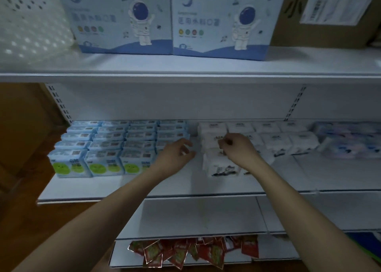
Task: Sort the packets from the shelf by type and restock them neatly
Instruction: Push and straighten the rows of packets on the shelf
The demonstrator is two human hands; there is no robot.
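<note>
White plastic, a perforated basket (31, 24), fills the upper left of the frame on the top shelf (185, 73); right of it stand two astronaut boxes (171, 20), then a brown carton (329, 14) in the upper right.

On the middle shelf (144, 187), at centre left, blue packets (115, 146) stand in tidy rows, green discs on the front ones. The left hand (175, 154) hovers at the right edge of that block, in the bare gap between the blue packets and the white packets (268, 135). Its fingers are loosely curled and apart, and it holds nothing; the nearest blue packet is just beside its knuckles, though whether they touch I cannot tell.

The right hand (237, 148) is at frame centre, over the left column of white packets. Its fingers are bent down onto the top of a white packet (216, 164) that stands forward of the others; the fingertips look pinched at its upper edge, but the frame is blurred there. More white packets run back and to the right of that hand in rows. At the far right edge lie pastel packets (348, 142), pink and blue.

At the bottom centre of the frame, a lower shelf holds a loose heap of red sachets (185, 253).
</note>
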